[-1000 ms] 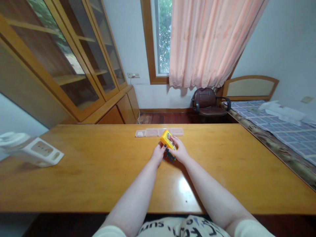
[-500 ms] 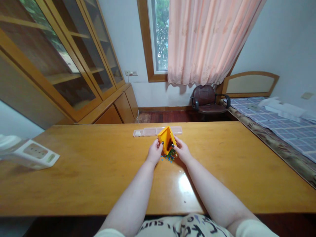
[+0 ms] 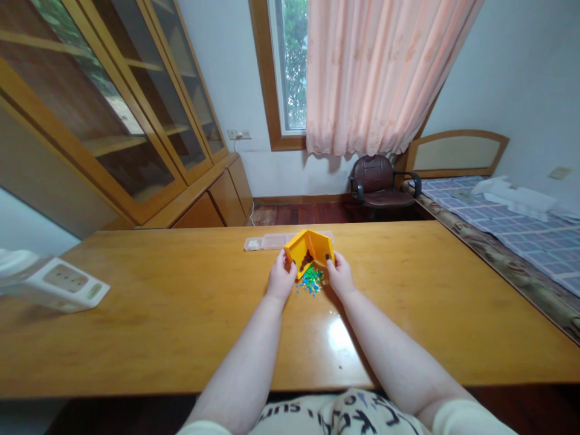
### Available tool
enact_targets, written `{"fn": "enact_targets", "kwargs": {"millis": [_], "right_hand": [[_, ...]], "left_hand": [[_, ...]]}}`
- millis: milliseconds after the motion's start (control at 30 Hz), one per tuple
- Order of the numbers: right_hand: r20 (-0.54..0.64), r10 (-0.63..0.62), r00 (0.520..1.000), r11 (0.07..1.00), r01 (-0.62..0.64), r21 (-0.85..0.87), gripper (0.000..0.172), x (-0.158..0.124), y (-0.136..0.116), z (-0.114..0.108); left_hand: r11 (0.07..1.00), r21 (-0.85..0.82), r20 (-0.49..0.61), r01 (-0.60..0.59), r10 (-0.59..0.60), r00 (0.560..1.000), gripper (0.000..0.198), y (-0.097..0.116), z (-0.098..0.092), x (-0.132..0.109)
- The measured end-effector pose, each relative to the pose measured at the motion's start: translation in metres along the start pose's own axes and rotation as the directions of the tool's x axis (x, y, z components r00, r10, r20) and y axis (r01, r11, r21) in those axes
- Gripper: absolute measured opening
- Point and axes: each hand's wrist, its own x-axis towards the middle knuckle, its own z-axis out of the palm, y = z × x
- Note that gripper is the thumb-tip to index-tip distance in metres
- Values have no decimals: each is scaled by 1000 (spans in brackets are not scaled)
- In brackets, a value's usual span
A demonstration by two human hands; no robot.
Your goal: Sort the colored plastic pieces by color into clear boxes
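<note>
Over the middle of the table point(image 3: 181, 320), a yellow box point(image 3: 319, 246) is held spread, its two halves meeting at a fold to form a V. The left hand point(image 3: 281, 280) holds the left half, thumb against its inner side; the right hand point(image 3: 341, 275) holds the right half in the same manner. Each grip is narrow, closed about its half. Whether the box bears on the table cannot be determined.

Brown pieces point(image 3: 306, 260) lie inside the box, near the fold; their exact shape is too small to tell. Loose green and blue pieces point(image 3: 312, 278) form a pile on the table, just on the near side of the box. A clear tray point(image 3: 273, 241) lies behind the box, partly hidden by it.

Step in hand, as judged: emptying the box onto the table. The brown pieces are not yet out. The next move calls for a steeper tilt, applied evenly by both hands, with the fold directed at the pile. If one half drops ahead of the other, pieces can scatter sideways.
</note>
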Motion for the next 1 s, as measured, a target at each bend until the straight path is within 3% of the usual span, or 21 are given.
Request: {"fn": "enact_targets", "kwargs": {"millis": [133,367,700,1000], "right_hand": [[-47,30,998,999,-31,-18,32,2,4,-1],[-70,60,996,994,-53,98,29,2,9,2],[-139,91,986,987,-71,144,28,2,4,4],[-178,68,982,988,-41,149,32,1,2,5]], "left_hand": [[999,46,-51,-18,20,999,58,3,0,-2],[963,203,-86,-175,196,977,51,4,-1,-5],[882,380,-83,-280,334,939,47,1,-4,-7],[780,473,-83,-409,502,861,42,6,-5,-10]]}}
